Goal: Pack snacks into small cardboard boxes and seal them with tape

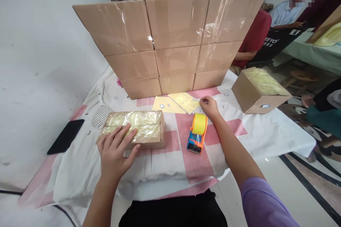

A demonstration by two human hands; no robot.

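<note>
My left hand [117,149] lies with spread fingers on top of a cardboard box [147,140], whose lid seam is covered with yellowish clear tape. At the right corner of a yellow sheet [185,102] with small marks, my right hand [209,105] has thumb and fingers pinched together. What the pinch holds is too small to make out. Several small white-and-blue pieces lie on and around the yellow paper. An orange and blue tape dispenser [196,134] with a yellow roll rests just below my right hand, apart from it.
Stacked cardboard boxes [176,42] form a wall behind the sheet. Another taped box [247,95] stands at the right table edge. A white perforated scoop [101,113] and a black phone-like slab [66,136] lie left. Two people sit at the back right.
</note>
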